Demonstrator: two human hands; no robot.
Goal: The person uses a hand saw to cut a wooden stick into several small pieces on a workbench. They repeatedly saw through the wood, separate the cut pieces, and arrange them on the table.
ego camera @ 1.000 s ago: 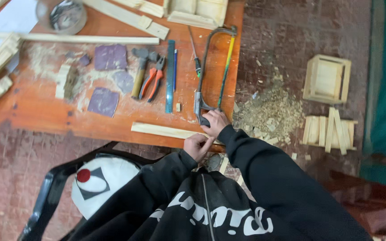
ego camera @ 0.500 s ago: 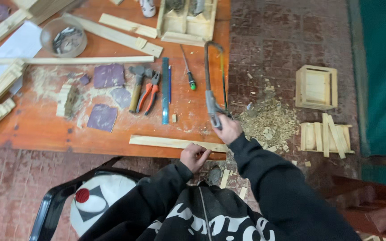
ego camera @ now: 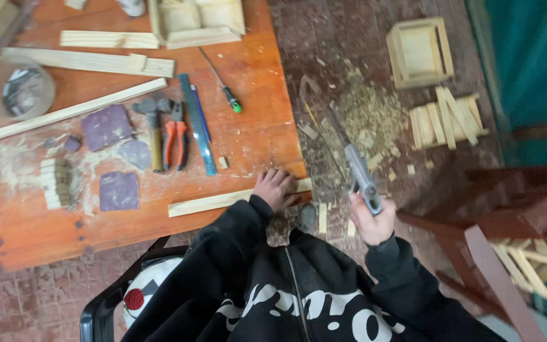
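On the orange table (ego camera: 254,69) I see, left to right, a clear round container (ego camera: 15,88), purple sandpaper sheets (ego camera: 107,125), a hammer (ego camera: 153,130), orange-handled pliers (ego camera: 175,136), a blue ruler (ego camera: 196,123) and a green-handled screwdriver (ego camera: 223,85). At the far edge stands a small wooden box frame (ego camera: 197,22). On the brick floor to the right I see a sawdust pile (ego camera: 368,117), a square wooden crate (ego camera: 420,50) and stacked short slats (ego camera: 447,117).

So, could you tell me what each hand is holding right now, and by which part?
The right hand grips a hacksaw by its grey handle, off the table's edge. The left hand presses on a wooden strip near its right end.
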